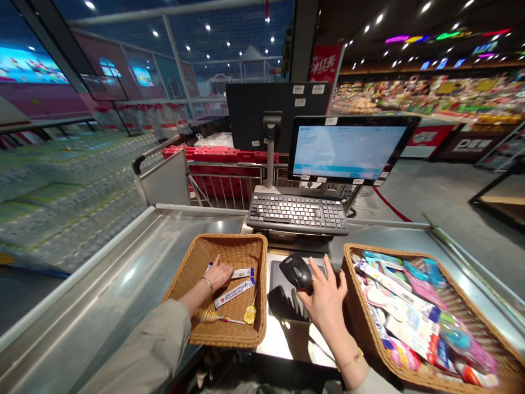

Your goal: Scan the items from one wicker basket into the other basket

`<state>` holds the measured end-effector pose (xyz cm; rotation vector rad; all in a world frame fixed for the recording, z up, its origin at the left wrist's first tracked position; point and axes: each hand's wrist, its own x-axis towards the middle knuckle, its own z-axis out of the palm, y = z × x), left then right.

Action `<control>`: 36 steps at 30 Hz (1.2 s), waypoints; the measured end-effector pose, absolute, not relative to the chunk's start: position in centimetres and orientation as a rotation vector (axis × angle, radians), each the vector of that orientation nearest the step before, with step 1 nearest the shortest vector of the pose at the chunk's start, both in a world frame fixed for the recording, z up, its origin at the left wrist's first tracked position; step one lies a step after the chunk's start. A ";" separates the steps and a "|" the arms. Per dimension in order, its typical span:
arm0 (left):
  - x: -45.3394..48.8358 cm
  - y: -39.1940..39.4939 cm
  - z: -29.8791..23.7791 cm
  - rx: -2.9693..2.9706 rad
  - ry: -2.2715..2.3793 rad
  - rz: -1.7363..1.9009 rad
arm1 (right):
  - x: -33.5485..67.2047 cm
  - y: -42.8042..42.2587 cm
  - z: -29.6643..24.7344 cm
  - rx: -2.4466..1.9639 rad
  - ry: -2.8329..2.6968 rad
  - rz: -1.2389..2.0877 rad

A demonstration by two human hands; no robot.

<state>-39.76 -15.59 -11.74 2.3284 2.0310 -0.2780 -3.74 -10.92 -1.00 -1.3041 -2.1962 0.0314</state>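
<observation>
My left hand point(219, 273) reaches into the left wicker basket point(197, 257), its fingers curled over a small white packet point(241, 272). Beside it in the basket lie a blue-and-white stick pack point(234, 293), a lollipop point(213, 317) and a yellow candy point(250, 314). My right hand point(326, 293) hovers with fingers spread over the counter, just right of a black handheld scanner point(296, 271) and touching or nearly touching it. The right wicker basket point(484, 306) is full of several colourful packets point(410, 314).
A keyboard point(298, 212) and a lit till screen point(348, 150) stand behind the baskets, with a second monitor's back point(254, 104) facing away. The steel counter point(123, 273) slopes off left. Red shopping trolleys point(223, 172) stand behind, stacked bottled water on the left, shop shelves far right.
</observation>
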 end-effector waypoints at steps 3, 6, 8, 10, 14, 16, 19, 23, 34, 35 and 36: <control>-39.6 -15.9 -11.3 2.298 2.063 -0.274 | -4.0 -11.1 -0.9 -1.290 -2.187 0.046; -39.4 -16.2 -11.1 2.226 2.101 -0.276 | -4.0 -11.3 -0.8 -1.276 -2.186 0.045; -39.3 -16.2 -10.9 2.164 2.130 -0.273 | -4.0 -11.4 -0.8 -1.272 -2.187 0.042; -39.4 -16.3 -10.7 2.094 2.165 -0.263 | -3.9 -11.5 -0.8 -1.274 -2.191 0.042; -39.5 -16.4 -9.5 1.955 2.225 -0.237 | -3.7 -11.6 -0.8 -1.272 -2.202 0.031; -39.3 -16.5 -8.6 1.910 2.250 -0.215 | -3.7 -11.6 -0.8 -1.269 -2.204 0.027; -38.8 -16.6 -7.1 1.880 2.285 -0.161 | -3.6 -11.6 -0.8 -1.271 -2.203 0.023; -37.7 -17.1 -5.0 1.891 2.306 -0.055 | -3.7 -11.7 -0.7 -1.257 -2.195 0.020; -31.6 -17.8 -0.5 1.887 2.211 0.433 | -3.4 -11.8 -0.8 -1.257 -2.168 0.004; -31.1 -17.6 -0.5 1.895 2.190 0.469 | -3.3 -11.8 -0.7 -1.260 -2.163 0.006; -30.8 -17.5 -0.5 1.902 2.176 0.497 | -3.2 -11.8 -0.7 -1.261 -2.159 0.009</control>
